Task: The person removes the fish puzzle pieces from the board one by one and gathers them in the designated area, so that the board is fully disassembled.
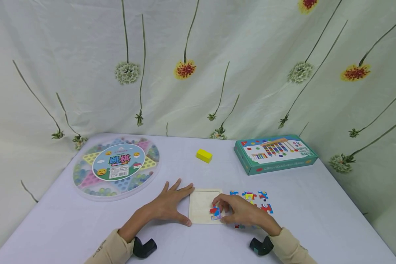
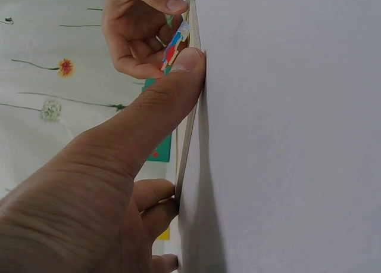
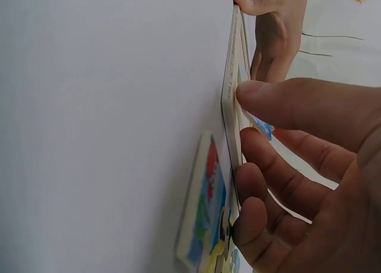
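Observation:
A square wooden puzzle tray [image 1: 199, 207] lies flat on the table. My left hand [image 1: 169, 203] has its fingers spread, thumb and fingertips touching the tray's left edge; the left wrist view shows the thumb [image 2: 187, 61] against its rim. Over the tray's right side, my right hand [image 1: 239, 209] pinches a red, blue and lilac jigsaw piece [image 1: 215, 212] between thumb and curled fingers. That piece [image 3: 262, 127] is tilted in the right wrist view, partly hidden by the fingers. More jigsaw pieces [image 1: 266, 208] lie right of the tray, some hidden under my right hand.
A round Chinese checkers set [image 1: 118, 167] lies at the left. At the back are a yellow block [image 1: 204, 156] and, to its right, a green game box [image 1: 275, 154]. A flowered cloth [image 1: 198, 91] hangs behind the white table [image 1: 184, 245].

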The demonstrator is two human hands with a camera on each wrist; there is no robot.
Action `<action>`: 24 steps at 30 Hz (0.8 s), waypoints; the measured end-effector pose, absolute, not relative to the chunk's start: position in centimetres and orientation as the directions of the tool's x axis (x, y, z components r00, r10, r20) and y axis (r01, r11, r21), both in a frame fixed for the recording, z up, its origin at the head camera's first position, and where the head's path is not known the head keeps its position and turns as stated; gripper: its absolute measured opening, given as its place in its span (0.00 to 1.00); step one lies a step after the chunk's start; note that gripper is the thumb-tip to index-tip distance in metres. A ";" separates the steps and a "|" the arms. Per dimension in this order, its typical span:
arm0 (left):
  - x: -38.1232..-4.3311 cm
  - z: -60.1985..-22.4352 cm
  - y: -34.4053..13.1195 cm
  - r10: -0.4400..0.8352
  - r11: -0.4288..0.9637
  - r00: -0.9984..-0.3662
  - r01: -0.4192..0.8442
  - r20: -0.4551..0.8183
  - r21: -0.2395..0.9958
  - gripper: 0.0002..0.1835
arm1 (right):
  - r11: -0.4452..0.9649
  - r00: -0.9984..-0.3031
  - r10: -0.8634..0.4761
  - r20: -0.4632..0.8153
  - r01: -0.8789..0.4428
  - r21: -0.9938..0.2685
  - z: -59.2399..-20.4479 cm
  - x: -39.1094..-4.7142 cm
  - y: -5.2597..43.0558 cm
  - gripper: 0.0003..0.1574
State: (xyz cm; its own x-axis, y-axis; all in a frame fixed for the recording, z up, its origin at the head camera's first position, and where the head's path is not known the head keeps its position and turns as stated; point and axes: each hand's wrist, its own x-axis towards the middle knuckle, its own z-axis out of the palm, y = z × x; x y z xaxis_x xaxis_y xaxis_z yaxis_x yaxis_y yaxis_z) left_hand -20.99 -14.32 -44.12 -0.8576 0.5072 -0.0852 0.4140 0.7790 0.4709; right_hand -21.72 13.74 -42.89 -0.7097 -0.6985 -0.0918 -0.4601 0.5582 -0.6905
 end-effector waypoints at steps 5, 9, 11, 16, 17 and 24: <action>-21.0 -44.1 -14.3 0.507 0.781 -0.858 0.412 -0.089 0.470 0.59 | 0.551 -0.701 -0.708 -0.084 -0.474 -0.687 -42.7 -21.6 13.6 0.25; -21.0 -44.1 -14.3 0.505 0.781 -0.858 0.411 -0.089 0.470 0.59 | 0.540 -0.698 -0.713 -0.072 -0.480 -0.692 -42.8 -21.5 13.6 0.23; -21.0 -44.1 -14.3 0.505 0.781 -0.859 0.411 -0.088 0.471 0.59 | 0.535 -0.696 -0.715 -0.066 -0.483 -0.693 -42.9 -21.6 13.6 0.23; -20.9 -44.1 -14.3 0.505 0.779 -0.859 0.411 -0.085 0.474 0.59 | 0.527 -0.695 -0.717 -0.060 -0.484 -0.699 -42.9 -21.6 13.6 0.22; -20.9 -44.1 -14.3 0.506 0.778 -0.858 0.412 -0.084 0.474 0.59 | 0.527 -0.695 -0.717 -0.060 -0.483 -0.700 -42.9 -21.6 13.6 0.22; -20.9 -43.9 -14.3 0.513 0.772 -0.855 0.417 -0.081 0.479 0.59 | 0.523 -0.696 -0.716 -0.052 -0.486 -0.700 -42.8 -21.6 13.7 0.21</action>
State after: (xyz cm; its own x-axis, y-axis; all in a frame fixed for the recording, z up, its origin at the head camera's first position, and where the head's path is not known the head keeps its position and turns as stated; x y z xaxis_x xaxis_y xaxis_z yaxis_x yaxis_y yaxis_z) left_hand -20.90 -14.33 -43.95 -0.8548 0.5126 -0.0811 0.4175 0.7720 0.4793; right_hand -21.57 13.70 -42.82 -0.6959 -0.7163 -0.0519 -0.4860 0.5229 -0.7002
